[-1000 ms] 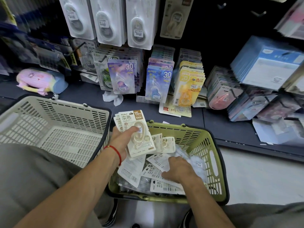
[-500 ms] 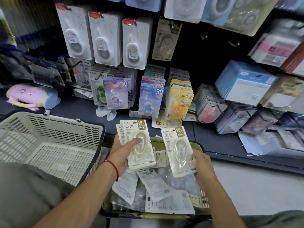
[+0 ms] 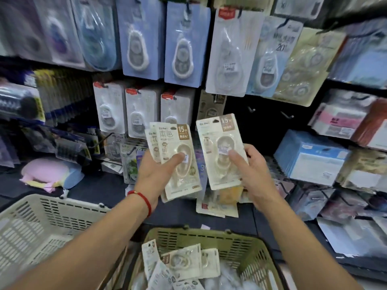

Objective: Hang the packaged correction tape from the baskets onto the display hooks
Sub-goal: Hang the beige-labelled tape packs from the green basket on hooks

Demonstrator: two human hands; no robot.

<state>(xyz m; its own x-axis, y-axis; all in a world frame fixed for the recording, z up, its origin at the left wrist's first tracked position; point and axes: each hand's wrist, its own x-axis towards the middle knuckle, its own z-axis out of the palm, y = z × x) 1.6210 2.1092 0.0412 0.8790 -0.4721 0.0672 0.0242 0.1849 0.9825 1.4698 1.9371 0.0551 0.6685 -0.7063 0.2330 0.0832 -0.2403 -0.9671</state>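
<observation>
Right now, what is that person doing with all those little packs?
A person is stocking a shop display. The left hand grips a small stack of cream correction tape packs, and the right hand holds one more pack up in front of the bare display hooks. Nothing from either hand is hung yet. More packs lie in the green basket below, beside a white basket.

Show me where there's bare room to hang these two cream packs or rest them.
Two bare hooks show on the dark panel right of the hanging beige pack, above the right hand. The white basket looks bare inside. A dark shelf strip lies free behind it. The green basket and other hooks are crowded.
</observation>
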